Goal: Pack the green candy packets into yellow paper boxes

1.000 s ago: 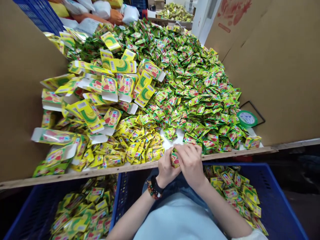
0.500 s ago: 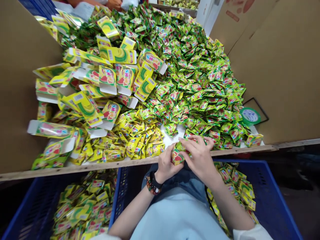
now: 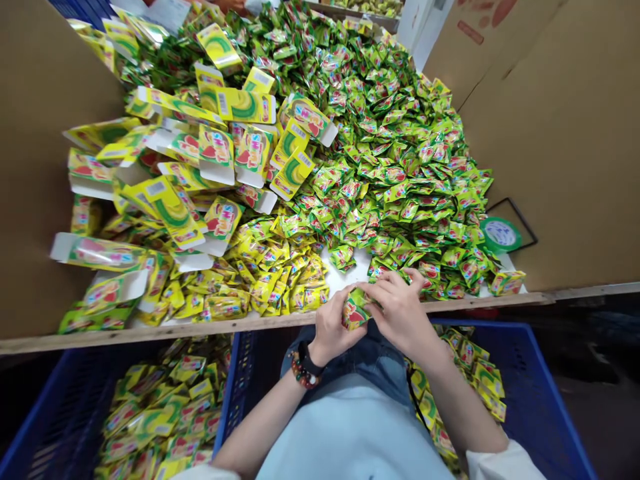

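Small printed fruit carton [image 3: 356, 310], held just above the wooden table edge [image 3: 250, 323]: left hand [image 3: 334, 327] curled around its near end as a brace, right hand [image 3: 400, 310] with fingers spread, pressing its far end. Loose green foil sachets [image 3: 395, 180] lie heaped beyond; yellow cartons [image 3: 165, 413] fill the near blue plastic crate [image 3: 235, 387].

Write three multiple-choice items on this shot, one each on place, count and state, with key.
1. Where is the green-rimmed tape roll?
A. Beside the sachet pile, by the cardboard wall
B. In a crate
C. In a hand

2. How many blue plastic crates show below the wooden edge?
A. One
B. Two
C. Four

3. What state is the printed carton in?
A. Lying on the wood
B. Inside a crate
C. Held by both hands

1: A, it sits right of the pile.
2: B, one on each side of the person.
3: C, the left hand and right hand both touch it.
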A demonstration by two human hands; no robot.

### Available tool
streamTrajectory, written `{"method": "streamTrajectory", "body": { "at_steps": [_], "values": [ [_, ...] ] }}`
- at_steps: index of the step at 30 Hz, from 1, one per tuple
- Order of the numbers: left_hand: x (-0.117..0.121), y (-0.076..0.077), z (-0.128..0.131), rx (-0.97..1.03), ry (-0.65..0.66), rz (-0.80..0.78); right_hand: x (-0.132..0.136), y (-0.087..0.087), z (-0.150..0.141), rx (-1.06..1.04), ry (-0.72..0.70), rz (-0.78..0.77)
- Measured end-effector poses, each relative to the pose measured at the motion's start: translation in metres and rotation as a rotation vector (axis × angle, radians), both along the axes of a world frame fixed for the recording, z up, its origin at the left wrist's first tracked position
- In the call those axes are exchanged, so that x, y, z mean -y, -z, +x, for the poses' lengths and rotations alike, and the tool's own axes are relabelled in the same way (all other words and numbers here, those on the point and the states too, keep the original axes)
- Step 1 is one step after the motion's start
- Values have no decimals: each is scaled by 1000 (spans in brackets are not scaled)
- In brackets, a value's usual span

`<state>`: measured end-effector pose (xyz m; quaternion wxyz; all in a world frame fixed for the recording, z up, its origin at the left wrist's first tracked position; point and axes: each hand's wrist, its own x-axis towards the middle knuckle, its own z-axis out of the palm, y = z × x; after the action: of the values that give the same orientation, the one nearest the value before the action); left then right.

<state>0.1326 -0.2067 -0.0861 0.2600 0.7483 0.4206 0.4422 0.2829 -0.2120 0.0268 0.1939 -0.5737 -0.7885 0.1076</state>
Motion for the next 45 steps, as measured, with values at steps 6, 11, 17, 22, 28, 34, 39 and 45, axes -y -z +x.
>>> {"method": "streamTrajectory", "body": {
  "at_steps": [6, 11, 17, 22, 28, 34, 39, 45],
  "values": [
    [1, 3, 1, -34, 15, 52, 7, -6, -11, 173, 147, -15],
    [1, 7, 0, -15, 3, 61, 5, -8, -2, 39, 80, -50],
    [-1, 4, 2, -34, 15, 88, 4, -1, -14, 66, 216, 2],
    [-1, 5, 2, -22, -30, 135, 5, 11, -25, -75, 179, 11],
    [0, 8, 1, -18, -34, 202, 16, 14, -13, -124, -29, -60],
    [0, 4, 0, -35, -42, 201, 20, 14, -14, -170, 99, -22],
    [1, 1, 0, -124, -117, 255, 16, 20, -19, -324, 66, -30],
    [-1, -9, 2, -84, -58, 251, 24, 21, -18, -354, 60, 190]
  ]
}}
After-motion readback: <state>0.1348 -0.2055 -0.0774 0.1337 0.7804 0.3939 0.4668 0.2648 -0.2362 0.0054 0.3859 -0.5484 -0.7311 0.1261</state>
